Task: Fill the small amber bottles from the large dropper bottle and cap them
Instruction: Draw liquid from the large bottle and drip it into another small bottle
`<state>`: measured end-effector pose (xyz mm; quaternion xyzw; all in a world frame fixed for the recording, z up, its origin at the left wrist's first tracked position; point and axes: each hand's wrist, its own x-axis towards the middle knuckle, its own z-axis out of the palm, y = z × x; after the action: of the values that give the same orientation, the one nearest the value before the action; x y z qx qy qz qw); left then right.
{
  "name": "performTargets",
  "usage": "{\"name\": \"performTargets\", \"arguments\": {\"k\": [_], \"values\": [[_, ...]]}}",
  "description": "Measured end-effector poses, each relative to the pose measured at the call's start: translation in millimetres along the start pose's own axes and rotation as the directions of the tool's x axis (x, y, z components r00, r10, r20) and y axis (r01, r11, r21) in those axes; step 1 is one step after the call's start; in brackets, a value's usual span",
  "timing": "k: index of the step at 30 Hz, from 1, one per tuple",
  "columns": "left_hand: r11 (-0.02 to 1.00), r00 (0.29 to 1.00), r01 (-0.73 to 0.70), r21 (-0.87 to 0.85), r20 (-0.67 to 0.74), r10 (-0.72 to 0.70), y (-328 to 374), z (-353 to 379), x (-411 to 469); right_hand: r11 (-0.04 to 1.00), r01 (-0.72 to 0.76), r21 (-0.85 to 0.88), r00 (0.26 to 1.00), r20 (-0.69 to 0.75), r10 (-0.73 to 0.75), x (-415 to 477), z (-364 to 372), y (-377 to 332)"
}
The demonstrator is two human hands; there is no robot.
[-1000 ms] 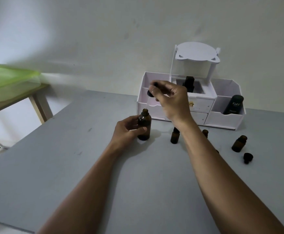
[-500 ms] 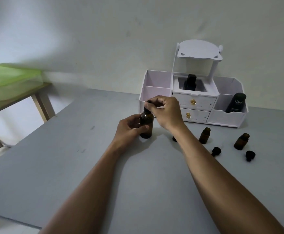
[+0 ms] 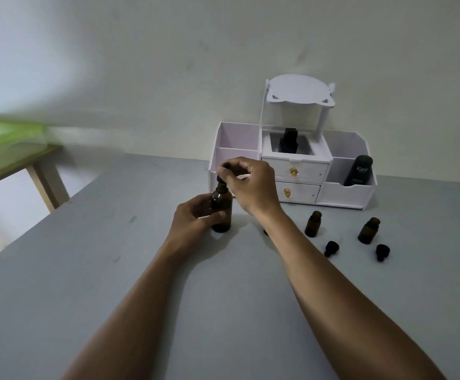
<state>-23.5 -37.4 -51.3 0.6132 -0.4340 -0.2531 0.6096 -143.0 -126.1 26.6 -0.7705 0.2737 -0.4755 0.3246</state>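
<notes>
Large dropper bottle (image 3: 221,212) upright near the middle of the worktop (image 3: 59,283), a little in front of the left end of a white organiser (image 3: 300,171) at the far edge. Left hand (image 3: 193,218) wrapped around the bottle's body, grip closed on the glass. Right hand (image 3: 250,185) above it, thumb and fingertips pinched shut on the black dropper cap (image 3: 221,178) seated at the neck; whether screwed on or loose, cannot tell.

Two small amber bottles (image 3: 313,224) (image 3: 369,230) open and upright toward the right edge, well apart from the large one, each with a black cap (image 3: 331,248) (image 3: 382,252) lying just in front. A dark shape peeking from behind the right wrist, too hidden to name.

Probably glass: rigid, smooth, breakable, slippery if oily. Small ones likely light and easy to tip, so best held low around the body while filling. Dropper best taken by the ribbed collar for turning, by the soft bulb only for drawing liquid. Pipette, if glass, likely fragile against a bottle rim.
</notes>
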Motion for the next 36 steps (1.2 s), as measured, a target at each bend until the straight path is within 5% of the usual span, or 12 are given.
{"name": "performTargets", "arguments": {"k": [6,10,13,15,18,22,29,36], "values": [[0.989,0.984,-0.109,0.1,-0.128,0.121,7,7,-10,0.991,0.053,0.12,0.996,-0.074,-0.044,11,-13,-24],[0.891,0.82,-0.333,0.309,-0.371,0.436,24,20,-23,0.963,0.147,0.224,0.982,-0.147,-0.116,19,-36,-43],[0.809,0.723,-0.495,0.318,-0.366,0.586,45,44,-38,0.915,0.193,0.353,0.967,-0.226,-0.117,22,-66,-53],[0.799,0.748,-0.545,0.254,-0.283,0.6,56,65,-49,0.901,0.206,0.381,0.96,-0.257,-0.111,21,-90,-53],[0.858,0.861,-0.498,0.124,-0.04,0.506,64,97,-61,0.942,0.185,0.279,0.963,-0.24,-0.119,17,-129,-38],[0.966,0.953,-0.225,0.129,0.234,0.191,62,140,-64,0.984,0.078,0.161,0.967,-0.253,-0.035,10,-172,-11],[0.989,0.988,0.037,0.145,0.141,-0.057,41,183,-30,0.983,-0.053,0.175,0.968,-0.232,0.094,7,-195,21],[0.988,0.985,0.033,0.154,0.162,-0.058,29,189,-12,0.985,-0.112,0.134,0.975,-0.175,0.135,6,-195,32]]}}
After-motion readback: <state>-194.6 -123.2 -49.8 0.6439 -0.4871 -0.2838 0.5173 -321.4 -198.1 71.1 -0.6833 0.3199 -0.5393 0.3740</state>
